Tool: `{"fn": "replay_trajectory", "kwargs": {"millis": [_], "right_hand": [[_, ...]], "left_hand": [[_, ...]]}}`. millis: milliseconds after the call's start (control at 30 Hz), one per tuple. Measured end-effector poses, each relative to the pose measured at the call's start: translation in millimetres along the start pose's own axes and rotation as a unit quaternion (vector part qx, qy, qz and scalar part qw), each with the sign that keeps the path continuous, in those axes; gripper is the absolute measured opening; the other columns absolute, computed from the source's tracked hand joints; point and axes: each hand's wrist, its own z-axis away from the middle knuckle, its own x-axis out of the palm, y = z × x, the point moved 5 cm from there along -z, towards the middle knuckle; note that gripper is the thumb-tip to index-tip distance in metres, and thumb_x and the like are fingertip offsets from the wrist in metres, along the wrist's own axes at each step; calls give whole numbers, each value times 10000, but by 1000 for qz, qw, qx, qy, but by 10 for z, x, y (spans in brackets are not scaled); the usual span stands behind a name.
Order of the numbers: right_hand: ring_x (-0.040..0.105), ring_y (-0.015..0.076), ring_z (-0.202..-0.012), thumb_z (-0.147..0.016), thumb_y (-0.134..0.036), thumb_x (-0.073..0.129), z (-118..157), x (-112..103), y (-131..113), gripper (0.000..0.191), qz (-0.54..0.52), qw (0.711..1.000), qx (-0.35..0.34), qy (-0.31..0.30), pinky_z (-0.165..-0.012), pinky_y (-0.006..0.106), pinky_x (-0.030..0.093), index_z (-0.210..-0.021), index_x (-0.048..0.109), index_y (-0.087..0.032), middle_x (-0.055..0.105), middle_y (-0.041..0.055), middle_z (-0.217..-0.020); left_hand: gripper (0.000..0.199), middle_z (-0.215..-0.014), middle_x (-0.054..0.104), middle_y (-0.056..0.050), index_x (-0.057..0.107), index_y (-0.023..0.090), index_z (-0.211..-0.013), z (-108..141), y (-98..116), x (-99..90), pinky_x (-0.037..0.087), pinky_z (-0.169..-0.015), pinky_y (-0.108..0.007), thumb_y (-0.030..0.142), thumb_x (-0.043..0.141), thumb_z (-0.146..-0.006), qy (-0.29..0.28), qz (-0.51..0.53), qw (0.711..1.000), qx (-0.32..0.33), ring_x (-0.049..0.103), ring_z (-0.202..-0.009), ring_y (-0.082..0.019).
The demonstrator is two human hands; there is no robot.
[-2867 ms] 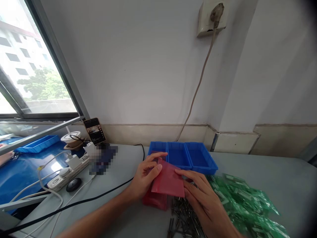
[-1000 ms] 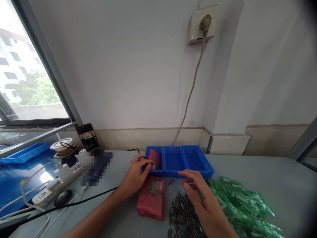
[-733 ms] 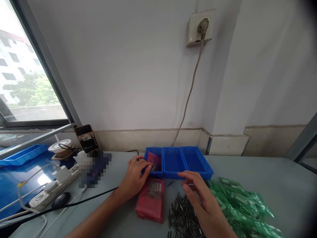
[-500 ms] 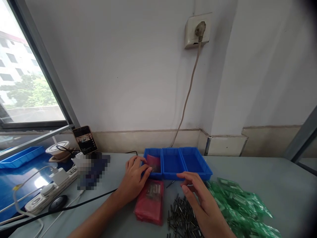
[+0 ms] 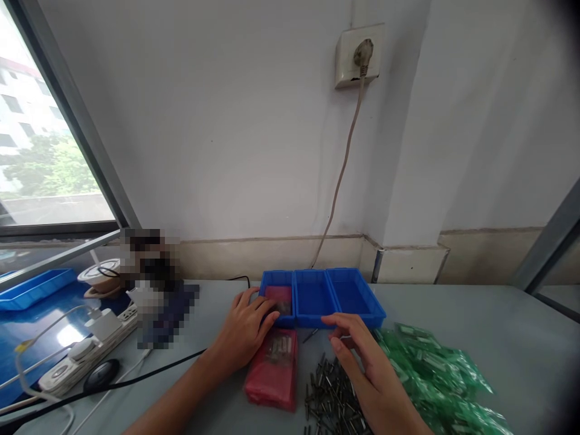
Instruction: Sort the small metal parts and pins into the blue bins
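My left hand (image 5: 244, 329) rests at the front left of a three-part row of blue bins, its fingers spread over the near edge of the left bin (image 5: 272, 278). Inside that bin a red plastic bag (image 5: 280, 294) lies partly under my fingertips. Just below, a stack of red plastic bags (image 5: 272, 374) with small metal pieces showing lies on the table. My right hand (image 5: 362, 362) hovers with curved, parted fingers above a pile of dark metal pins (image 5: 333, 396), holding nothing. One loose pin (image 5: 310, 335) lies before the bins.
Green plastic bags (image 5: 435, 368) are heaped at the right. The middle bin (image 5: 313, 296) and right bin (image 5: 353, 293) stand beside the left one. A power strip (image 5: 86, 347), a black mouse (image 5: 102, 373) and a black cable (image 5: 167, 367) are at the left.
The red bag in the left bin now lies flatter, and the fingers of my left hand have lowered over it. My right hand keeps nearly the same pose. The view has shifted slightly.
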Motion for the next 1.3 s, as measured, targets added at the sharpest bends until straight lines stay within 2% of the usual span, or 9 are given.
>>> {"fn": "replay_trajectory", "kwargs": {"millis": [167, 233, 333, 467, 633, 767, 1067, 1200, 1300], "right_hand": [[672, 220, -1083, -1133, -373, 463, 1, 20, -15, 279, 1, 1000, -2, -17, -929, 331, 586, -1371, 603, -334, 654, 65, -1284], [674, 227, -1097, -1132, -373, 465, 5, 28, -23, 279, 2, 1000, -5, -21, -936, 338, 588, -1369, 605, -325, 658, 74, -1285], [679, 225, -1114, -1131, -364, 466, 8, 23, -44, 271, 7, 1000, -11, -18, -947, 331, 588, -1359, 608, -326, 668, 67, -1274], [687, 215, -1107, -1123, -329, 487, -7, 11, -102, 251, 36, 999, -27, -29, -956, 323, 585, -1332, 625, -328, 691, 50, -1246], [669, 228, -1081, -1115, -203, 473, -2, 105, -245, 242, 99, 981, -126, -113, -958, 359, 576, -1185, 693, -274, 718, 66, -1133], [659, 246, -1103, -1084, -160, 527, 54, 218, -290, 247, 163, 953, -180, -179, -976, 387, 586, -1239, 705, -232, 713, 99, -1181], [643, 297, -1202, -1062, -186, 581, 85, 272, -308, 323, 252, 918, -169, -254, -1035, 477, 588, -1362, 688, -241, 703, 111, -1322], [647, 296, -1188, -1060, -193, 585, 87, 277, -304, 274, 257, 916, -173, -255, -1019, 462, 591, -1302, 709, -231, 711, 111, -1327], [658, 276, -1171, -1063, -212, 596, 84, 263, -330, 272, 250, 921, -182, -238, -1007, 423, 592, -1307, 712, -244, 725, 100, -1311]], "left_hand": [[302, -1327, 702, -61, 713, 243, -1191, 7, -19, 24, 436, -1160, -557, 402, 461, -1143, -10, 2, 1000, 2, 496, -1389, -328], [304, -1366, 687, -72, 694, 232, -1233, 7, -24, 24, 439, -1160, -566, 423, 479, -1136, -7, -2, 1000, 3, 484, -1405, -338], [322, -1288, 725, -77, 676, 232, -1284, -3, -19, 16, 437, -1151, -588, 447, 493, -1130, -9, -3, 1000, 11, 483, -1405, -351], [307, -1191, 744, -64, 721, 243, -1165, -20, -23, 18, 422, -1159, -596, 440, 488, -1133, -13, 11, 1000, 15, 488, -1397, -346], [328, -1236, 711, -83, 708, 214, -1078, -8, -53, 39, 439, -1154, -581, 457, 493, -1127, -10, 25, 1000, -1, 497, -1379, -342], [308, -1274, 703, -78, 688, 223, -1115, 10, -64, 49, 432, -1162, -587, 465, 496, -1124, -8, 27, 1000, -9, 495, -1387, -341], [297, -1271, 711, -75, 703, 244, -1168, 20, -72, 58, 428, -1165, -570, 451, 495, -1123, -5, 31, 1000, -3, 519, -1364, -325], [311, -1264, 715, -68, 701, 245, -1145, 0, -54, 10, 412, -1171, -582, 475, 493, -1121, -18, 60, 998, -26, 507, -1369, -331], [338, -1225, 719, -78, 702, 235, -1126, -13, -28, -36, 454, -1132, -546, 495, 485, -1119, -16, 92, 994, -50, 569, -1263, -306]]}}
